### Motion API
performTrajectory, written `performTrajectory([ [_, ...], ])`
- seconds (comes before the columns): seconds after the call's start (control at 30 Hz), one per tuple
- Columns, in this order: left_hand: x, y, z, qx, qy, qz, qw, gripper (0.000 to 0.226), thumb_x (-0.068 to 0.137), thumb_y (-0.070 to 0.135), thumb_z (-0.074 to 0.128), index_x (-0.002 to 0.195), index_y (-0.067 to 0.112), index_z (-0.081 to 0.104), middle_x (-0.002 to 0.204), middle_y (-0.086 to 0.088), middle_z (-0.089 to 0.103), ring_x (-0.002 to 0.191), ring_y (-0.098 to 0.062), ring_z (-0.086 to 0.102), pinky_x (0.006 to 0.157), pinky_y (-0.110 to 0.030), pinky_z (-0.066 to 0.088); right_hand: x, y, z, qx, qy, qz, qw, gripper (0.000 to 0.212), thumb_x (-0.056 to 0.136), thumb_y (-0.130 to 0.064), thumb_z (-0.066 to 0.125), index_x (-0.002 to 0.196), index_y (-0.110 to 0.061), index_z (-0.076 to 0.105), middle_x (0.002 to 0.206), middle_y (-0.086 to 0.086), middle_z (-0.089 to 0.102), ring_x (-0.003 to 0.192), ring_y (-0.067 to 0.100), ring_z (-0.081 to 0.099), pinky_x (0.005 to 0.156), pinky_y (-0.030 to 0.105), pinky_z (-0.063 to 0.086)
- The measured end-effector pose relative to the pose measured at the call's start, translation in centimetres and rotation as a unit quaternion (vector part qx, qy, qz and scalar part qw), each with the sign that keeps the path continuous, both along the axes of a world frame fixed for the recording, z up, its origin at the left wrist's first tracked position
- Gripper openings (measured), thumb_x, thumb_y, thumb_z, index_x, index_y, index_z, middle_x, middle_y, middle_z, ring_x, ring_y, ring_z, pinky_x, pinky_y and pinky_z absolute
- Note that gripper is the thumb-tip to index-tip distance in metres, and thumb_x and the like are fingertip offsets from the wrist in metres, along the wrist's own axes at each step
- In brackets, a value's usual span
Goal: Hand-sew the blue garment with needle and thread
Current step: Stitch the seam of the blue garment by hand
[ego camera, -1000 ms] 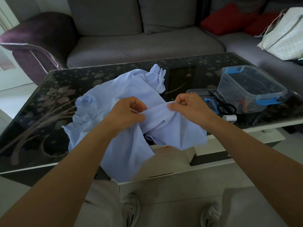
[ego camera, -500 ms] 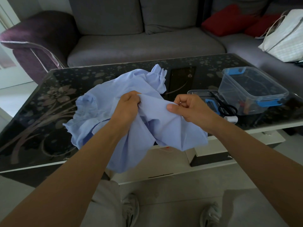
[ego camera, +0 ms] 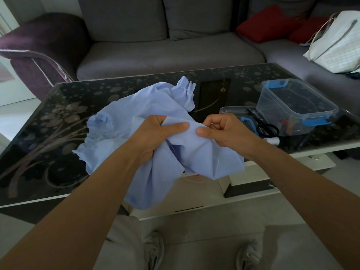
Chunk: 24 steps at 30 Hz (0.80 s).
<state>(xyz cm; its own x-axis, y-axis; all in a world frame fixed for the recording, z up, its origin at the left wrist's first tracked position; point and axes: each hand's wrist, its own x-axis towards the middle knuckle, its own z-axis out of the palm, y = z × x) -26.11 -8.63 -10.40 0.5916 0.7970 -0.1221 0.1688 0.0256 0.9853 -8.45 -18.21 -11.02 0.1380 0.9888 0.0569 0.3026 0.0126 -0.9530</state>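
Left hand [ego camera: 157,133] gripping garment [ego camera: 126,117], fingers curled; right hand [ego camera: 226,131] pinching it just beside; needle not showing. Advice: stretching cloth taut between thumbs, stitching small.

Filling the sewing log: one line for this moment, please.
left hand grips blue garment | right hand pinches blue garment | needle not visible

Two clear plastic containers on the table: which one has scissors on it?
The low flat one, nearest the right hand; black scissors lie across it. The taller tub with blue clips stands beside it.
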Motion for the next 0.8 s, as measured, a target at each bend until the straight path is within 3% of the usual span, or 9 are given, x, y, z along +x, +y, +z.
performTrajectory([
  [0.23,-0.01,-0.11,0.14,0.03,0.004,-0.006,1.0,0.033,0.089,0.028,0.068,0.106,0.0,0.069,0.097,-0.011,0.074,0.082,-0.015,0.071,0.069,-0.023,0.058,-0.09,-0.24,0.38,-0.006,-0.004,0.0,1.0,0.016,0.085,-0.024,0.067,0.076,-0.013,0.06,0.05,-0.009,0.05,0.043,0.002,0.04,0.045,0.011,0.032],
  [0.33,-0.03,-0.15,0.2,0.029,0.008,0.0,1.0,0.029,0.09,0.03,0.066,0.107,0.006,0.07,0.095,-0.008,0.074,0.078,-0.012,0.071,0.065,-0.021,0.057,-0.08,-0.23,0.53,-0.008,-0.022,-0.013,1.0,0.002,0.093,-0.014,0.061,0.094,-0.013,0.06,0.05,-0.014,0.054,0.044,-0.001,0.046,0.046,0.01,0.034],
  [0.4,0.0,-0.17,0.23,0.039,0.011,0.014,0.999,0.025,0.091,0.032,0.065,0.104,0.012,0.071,0.092,-0.003,0.075,0.076,-0.01,0.07,0.062,-0.019,0.056,0.16,-0.05,0.34,-0.007,-0.014,-0.043,0.999,0.015,0.096,-0.007,0.053,0.106,-0.017,0.057,0.052,-0.015,0.05,0.047,-0.001,0.045,0.048,0.013,0.036],
  [0.5,0.05,-0.18,0.26,0.037,0.006,0.017,0.999,0.023,0.091,0.033,0.065,0.103,0.013,0.071,0.092,-0.003,0.075,0.08,-0.014,0.07,0.068,-0.022,0.057,0.45,-0.23,0.32,0.023,0.003,-0.045,0.999,0.021,0.098,-0.001,0.041,0.11,-0.015,0.051,0.055,-0.012,0.048,0.052,0.003,0.042,0.052,0.018,0.04],
  [0.67,-0.02,-0.18,0.37,0.033,-0.004,0.012,0.999,0.019,0.092,0.028,0.065,0.097,0.012,0.073,0.09,-0.005,0.076,0.08,-0.015,0.071,0.07,-0.025,0.059,0.37,-0.73,0.53,0.072,-0.054,0.016,0.996,0.017,0.099,-0.005,0.049,0.114,-0.009,0.056,0.067,0.0,0.066,0.058,0.015,0.061,0.061,0.022,0.052],
  [0.8,-0.14,-0.12,0.41,0.044,0.001,0.015,0.999,0.013,0.094,0.029,0.062,0.094,0.021,0.073,0.087,0.001,0.075,0.081,-0.012,0.07,0.069,-0.021,0.055,0.18,-0.85,0.38,0.079,-0.096,0.004,0.992,0.017,0.097,-0.011,0.055,0.104,-0.017,0.069,0.056,-0.004,0.061,0.048,0.005,0.053,0.052,0.017,0.046],
])
